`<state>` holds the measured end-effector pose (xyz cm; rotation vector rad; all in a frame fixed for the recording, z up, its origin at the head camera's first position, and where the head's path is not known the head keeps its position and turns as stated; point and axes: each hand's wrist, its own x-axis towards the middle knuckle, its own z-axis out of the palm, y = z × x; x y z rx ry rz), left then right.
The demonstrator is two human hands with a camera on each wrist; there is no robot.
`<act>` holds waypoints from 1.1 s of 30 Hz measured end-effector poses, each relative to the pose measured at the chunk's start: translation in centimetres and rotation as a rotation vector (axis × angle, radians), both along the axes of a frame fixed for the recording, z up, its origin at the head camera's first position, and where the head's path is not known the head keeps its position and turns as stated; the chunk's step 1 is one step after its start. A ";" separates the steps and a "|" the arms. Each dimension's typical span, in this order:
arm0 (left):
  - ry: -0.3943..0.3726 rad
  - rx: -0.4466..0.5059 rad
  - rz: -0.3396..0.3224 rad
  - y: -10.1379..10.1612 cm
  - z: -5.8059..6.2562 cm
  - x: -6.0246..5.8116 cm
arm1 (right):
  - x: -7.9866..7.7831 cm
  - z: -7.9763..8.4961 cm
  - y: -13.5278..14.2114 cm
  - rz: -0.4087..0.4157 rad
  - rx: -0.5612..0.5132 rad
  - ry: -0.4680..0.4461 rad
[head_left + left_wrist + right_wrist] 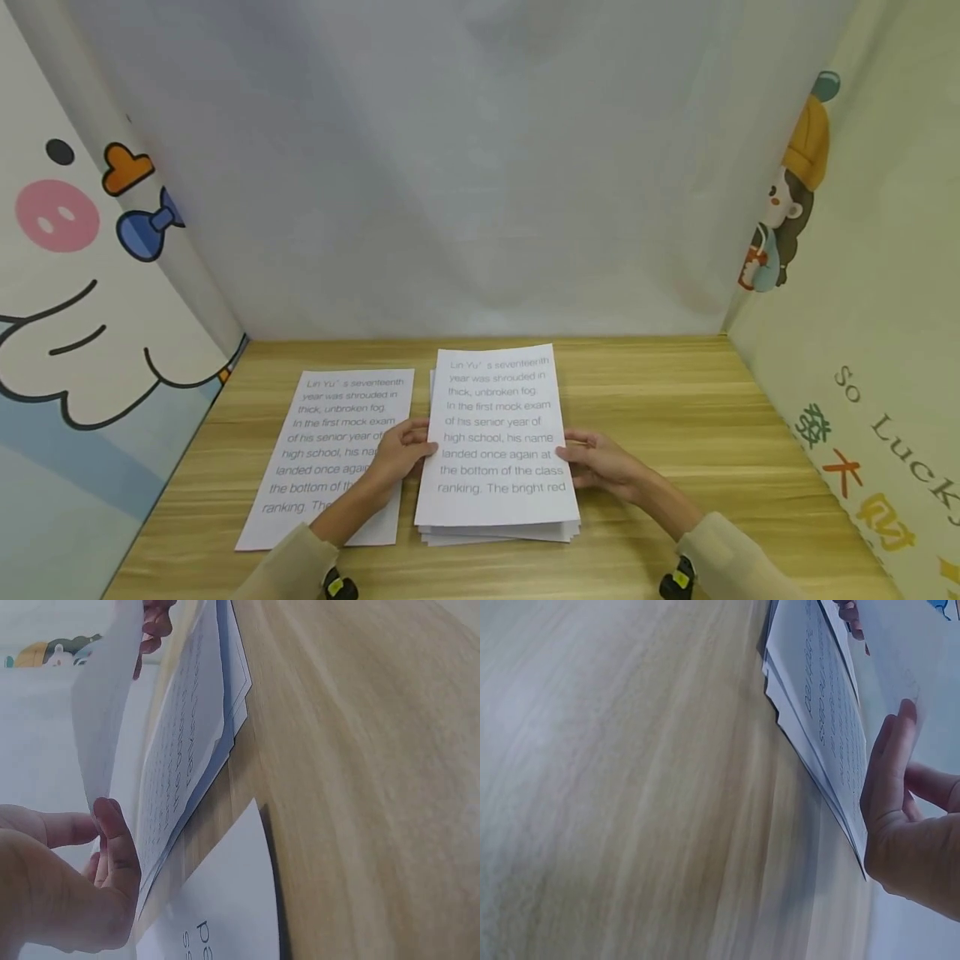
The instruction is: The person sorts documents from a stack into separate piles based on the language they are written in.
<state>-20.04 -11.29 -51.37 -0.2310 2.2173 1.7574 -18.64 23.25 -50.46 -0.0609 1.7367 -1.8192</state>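
Thin rectangular paper sheet (495, 437), pinched by left hand (397, 458) and right hand (603, 467), above stack (184, 727), between side edges of wood-grained worktop (660, 379)

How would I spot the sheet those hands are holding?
On the wooden table, find the paper stack right of another printed page. Above it, the left hand and right hand pinch the sheet by its side edges. Unlike its neighbours, it is lifted.

Head view dim, evenly lit; wrist views hazy; pale sheen on tabletop (615, 787), soft shadow beside paper stack (814, 690).
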 end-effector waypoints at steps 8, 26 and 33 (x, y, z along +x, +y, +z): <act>0.009 0.069 -0.016 -1.1 0.1 0.5 | 0.0 0.1 -0.6 -0.032 0.056 0.010; -0.013 0.035 0.021 -4.8 0.4 1.0 | -0.7 -0.3 -3.6 -0.101 0.091 -0.004; -0.018 0.025 0.043 -6.7 0.6 1.1 | -1.3 -0.2 -5.3 -0.122 0.078 -0.008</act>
